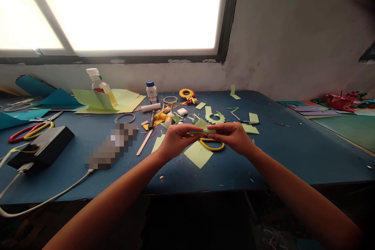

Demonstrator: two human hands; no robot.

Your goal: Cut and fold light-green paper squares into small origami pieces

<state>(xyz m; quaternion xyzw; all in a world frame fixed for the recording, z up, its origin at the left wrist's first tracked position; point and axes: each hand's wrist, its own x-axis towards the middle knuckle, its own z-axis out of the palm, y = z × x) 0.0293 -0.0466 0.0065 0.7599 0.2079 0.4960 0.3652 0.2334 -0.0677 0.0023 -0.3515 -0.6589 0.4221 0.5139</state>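
Note:
Above a blue table (263, 156), my left hand (175, 139) and my right hand (233, 136) pinch the two ends of a small folded green paper piece (202, 129). Fingers of both hands are closed on it, thumbs on top. Under the hands lie a light green paper square (198, 154) and yellow-handled scissors (212, 146). Another green scrap (158, 143) lies just left of my left hand.
Glue bottles (151, 91), a yellow paper flower (186, 94), green cut-outs (215, 117), a wooden stick (144, 142), wire rings (125, 117), red and yellow scissors (29, 131), a black box with cable (43, 148) and paper sheets (108, 100) crowd the table. Red paper craft (340, 101) sits far right.

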